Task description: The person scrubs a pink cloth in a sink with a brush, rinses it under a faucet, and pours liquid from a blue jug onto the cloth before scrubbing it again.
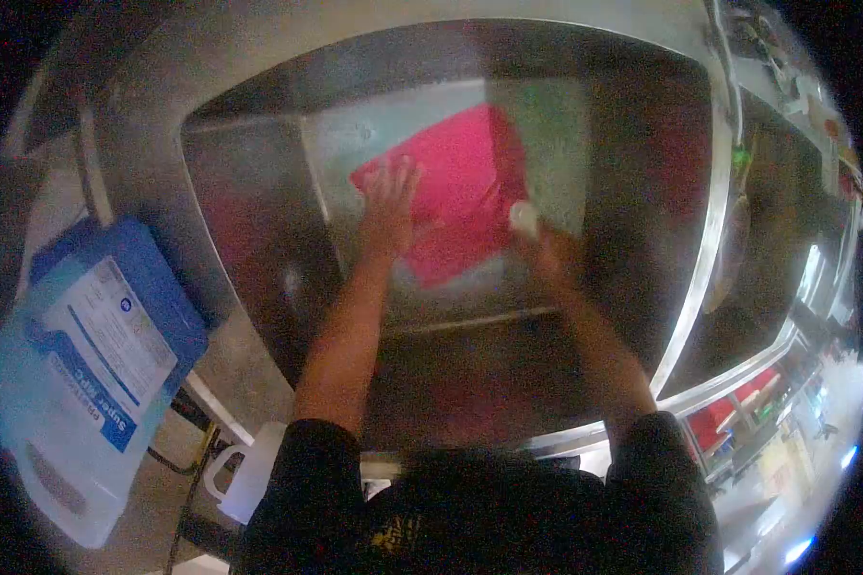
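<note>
A bright pink-red flat sheet, like a cutting board, lies tilted in a metal sink. My left hand rests on its left part with the fingers spread. At its lower right edge, my right hand is closed on a pale, rounded object. Blur and the grip hide most of that object, so I cannot tell what it is. The sink floor around the sheet looks wet and greenish-white.
Left of the sink stands a large translucent jug with a blue and white label. A white handled pitcher is near my left elbow. Beyond the bright metal rim on the right is another basin.
</note>
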